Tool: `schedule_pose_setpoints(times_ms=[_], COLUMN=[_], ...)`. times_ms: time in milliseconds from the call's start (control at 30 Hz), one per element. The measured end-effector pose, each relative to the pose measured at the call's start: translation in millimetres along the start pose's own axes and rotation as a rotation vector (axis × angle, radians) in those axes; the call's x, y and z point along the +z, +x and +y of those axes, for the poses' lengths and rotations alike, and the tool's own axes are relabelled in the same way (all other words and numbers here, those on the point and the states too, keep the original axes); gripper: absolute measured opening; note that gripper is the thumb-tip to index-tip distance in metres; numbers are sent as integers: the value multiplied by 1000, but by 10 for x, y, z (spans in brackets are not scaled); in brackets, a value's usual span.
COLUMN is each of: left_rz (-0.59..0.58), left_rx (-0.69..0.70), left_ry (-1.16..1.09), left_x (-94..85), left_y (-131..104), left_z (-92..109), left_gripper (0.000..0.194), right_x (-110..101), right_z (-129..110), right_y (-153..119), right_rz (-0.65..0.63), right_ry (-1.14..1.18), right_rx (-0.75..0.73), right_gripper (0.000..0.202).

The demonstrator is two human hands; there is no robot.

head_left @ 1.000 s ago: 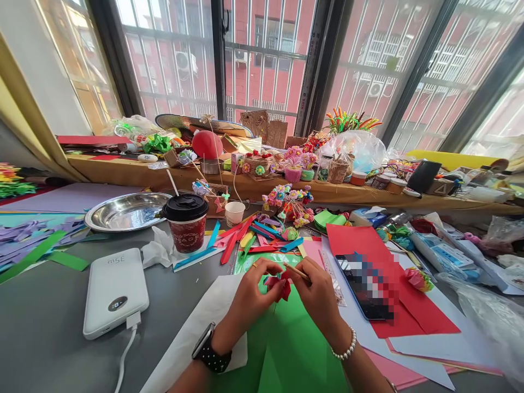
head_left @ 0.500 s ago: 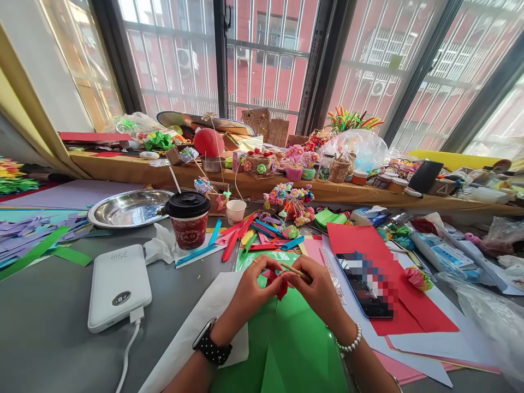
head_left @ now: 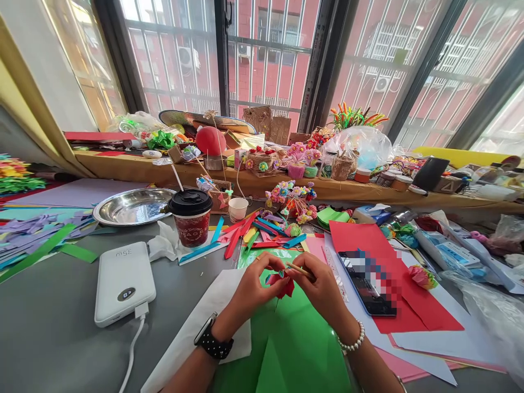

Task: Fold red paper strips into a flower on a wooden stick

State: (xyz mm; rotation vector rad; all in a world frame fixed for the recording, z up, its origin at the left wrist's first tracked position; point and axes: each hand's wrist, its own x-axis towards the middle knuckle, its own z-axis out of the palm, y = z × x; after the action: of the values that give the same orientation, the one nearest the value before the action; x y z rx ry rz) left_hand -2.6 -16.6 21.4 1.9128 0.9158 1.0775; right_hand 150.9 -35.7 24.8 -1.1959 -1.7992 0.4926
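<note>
Over the green paper (head_left: 305, 338), my left hand (head_left: 258, 281) pinches a small folded red paper piece (head_left: 287, 289) between thumb and fingertips. A little blue and white shows at the top of that piece, and its full shape is partly hidden by my fingers. My right hand (head_left: 319, 281) closes round a thin wooden stick (head_left: 300, 269), whose tip points left toward the red piece. Whether the tip touches the paper I cannot tell. A white paper sheet (head_left: 204, 327) lies left of the green paper.
A white power bank (head_left: 125, 278) with its cable, a lidded cup (head_left: 190, 218) and a steel plate (head_left: 133, 207) stand left. Coloured paper strips (head_left: 262, 232) lie beyond my hands. Right are a phone (head_left: 364, 284), red paper (head_left: 429, 311) and a paper flower (head_left: 422, 277).
The red piece shows more to the right below my fingertips, with my hands slightly farther apart. The stick stays in my right hand. The whole view has shifted slightly.
</note>
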Motion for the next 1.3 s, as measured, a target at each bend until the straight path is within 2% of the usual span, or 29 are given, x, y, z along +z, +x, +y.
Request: schedule_pose_setpoints(times_ms=[167,433,567,733,900,1100,1300], left_rz=[37,-12,-71,-122,-130,-153,-215], left_rx=[-9,-122,-119,-5,67,54,-33], left_ry=[-104,-320,-299,-222,-183,-209,-337], left_x=[-46,-91,-101,-144,-171,-154,-142], left_y=[-6,-5,-19,-39,-49,-59,-64], left_z=[41,99,105,99,120,149,134], left_gripper=[15,17,16,11,10,9,10], right_x=[-17,-17,-19,-38,-55,-84,-108], right_z=[-20,-54,-39,-32,-60,-101,-120], right_y=[-6,-23,-20,-40,-49,-44,-54], right_rz=[3,28,18,-23,-6,-28,-93], right_ry=[35,111,140,208,190,176,167], right_rx=[-15,-42,-13,-5,-23,-24,4], right_gripper=[17,14,15,14,16,16,17])
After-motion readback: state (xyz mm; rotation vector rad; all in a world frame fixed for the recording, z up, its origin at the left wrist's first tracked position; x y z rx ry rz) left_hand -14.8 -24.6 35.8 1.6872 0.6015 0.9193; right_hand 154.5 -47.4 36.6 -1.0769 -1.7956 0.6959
